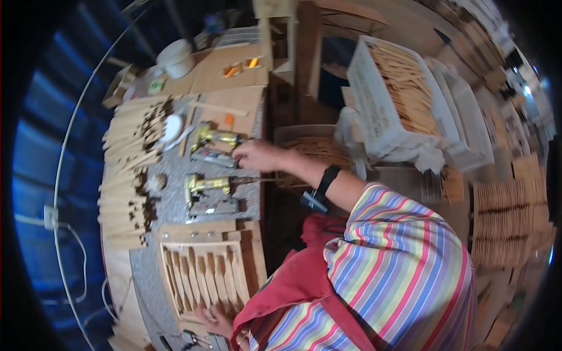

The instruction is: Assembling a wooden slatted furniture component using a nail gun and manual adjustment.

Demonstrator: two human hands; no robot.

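My right hand (255, 155) reaches across to the near end of a yellow-and-grey nail gun (212, 140), its fingers closed round that end. A second yellow-and-grey nail gun (209, 196) lies beside it on the grey tabletop. Lower down, my left hand (214, 322) rests at the near corner of a wooden frame (170, 292), fingers stretched out over its edge. Inside the frame several narrow, shaped wooden slats (209, 274) lie side by side. Another metal tool (193, 339), partly cut off, lies just beyond my left hand.
Stacked wooden sticks (123, 202) line the table's far side. A white tape roll (172, 130) and a white bucket (175, 58) stand there too. Behind my right arm are a white crate (380, 93) full of wooden sticks and stacked wooden pieces (503, 222).
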